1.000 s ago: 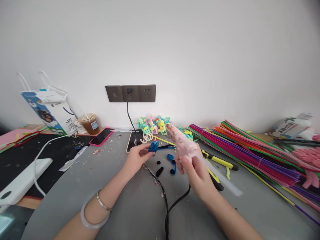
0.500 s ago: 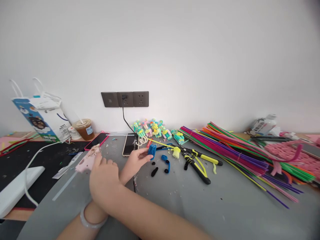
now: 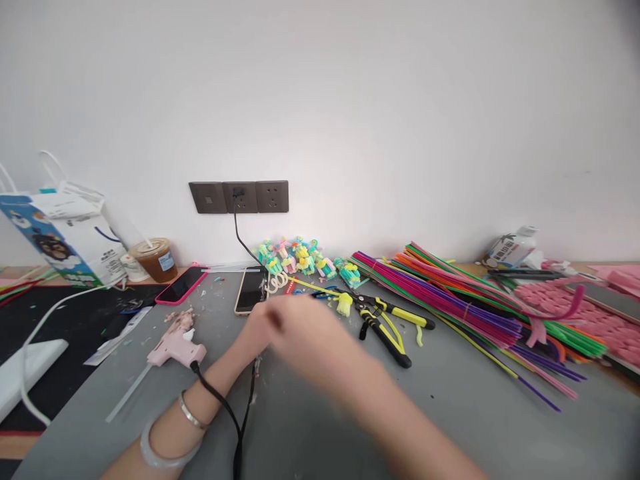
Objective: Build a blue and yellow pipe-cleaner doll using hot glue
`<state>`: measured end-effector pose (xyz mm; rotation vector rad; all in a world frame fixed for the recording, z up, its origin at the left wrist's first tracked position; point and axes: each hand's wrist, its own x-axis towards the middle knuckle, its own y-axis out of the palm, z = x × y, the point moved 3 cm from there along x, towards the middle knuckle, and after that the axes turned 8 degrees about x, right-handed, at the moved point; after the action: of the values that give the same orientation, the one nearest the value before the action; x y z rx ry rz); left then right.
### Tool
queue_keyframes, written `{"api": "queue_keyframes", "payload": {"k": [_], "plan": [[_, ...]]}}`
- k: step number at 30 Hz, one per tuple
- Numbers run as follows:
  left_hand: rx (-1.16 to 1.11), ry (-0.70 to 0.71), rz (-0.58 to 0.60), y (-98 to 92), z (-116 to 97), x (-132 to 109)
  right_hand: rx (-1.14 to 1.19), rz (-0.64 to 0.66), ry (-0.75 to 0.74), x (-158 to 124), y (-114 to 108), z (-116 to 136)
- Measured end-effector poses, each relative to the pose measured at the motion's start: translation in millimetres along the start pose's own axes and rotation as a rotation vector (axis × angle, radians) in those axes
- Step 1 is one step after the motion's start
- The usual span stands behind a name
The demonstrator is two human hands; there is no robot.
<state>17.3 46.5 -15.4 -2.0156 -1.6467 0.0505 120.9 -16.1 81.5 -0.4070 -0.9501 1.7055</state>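
Observation:
My left hand [image 3: 257,328] reaches over the grey table, its fingers hidden behind my other hand. Motion smears my right hand [image 3: 300,330], which crosses in front at the left fingertips; whatever the two hold is covered. Left of them a pink glue gun [image 3: 175,348] lies on its side, with a clear glue stick [image 3: 129,393] poking from its back and a black cord running toward me. Beyond the hands sits a fuzzy yellow piece [image 3: 344,305], beside yellow-and-black pliers [image 3: 385,323].
Small pastel pipe-cleaner figures [image 3: 305,257] stand along the wall. Bundles of coloured pipe cleaners [image 3: 450,307] spread at the right. Two phones, one a pink-edged phone [image 3: 181,285], lie behind the hands. A drink cup [image 3: 155,259] and paper bag [image 3: 75,233] stand at left.
My right hand has left the glue gun and swung right to my left hand. The blue pipe-cleaner bundle in my left fingers is now out of sight. The view has turned slightly right.

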Motion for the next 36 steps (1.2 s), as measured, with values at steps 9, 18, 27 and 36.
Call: {"api": "queue_keyframes", "payload": {"k": [9, 18, 27, 36], "plan": [[-0.114, -0.097, 0.169, 0.1, -1.8, -1.4, 0.011, 0.005, 0.277, 4.0, -19.7, -139.0], [-0.031, -0.071, 0.151, 3.6, -0.3, -1.4, -0.057, 0.004, 0.205, 5.1, -4.5, -136.4], [0.16, -0.025, 0.131, 5.6, -0.9, 1.4, 0.169, -0.208, 0.192, 5.3, -10.4, -143.8], [0.204, -0.092, 0.143, 12.0, 2.7, 1.7, 0.263, -0.255, 0.184, 5.2, -7.4, -152.8]]}}
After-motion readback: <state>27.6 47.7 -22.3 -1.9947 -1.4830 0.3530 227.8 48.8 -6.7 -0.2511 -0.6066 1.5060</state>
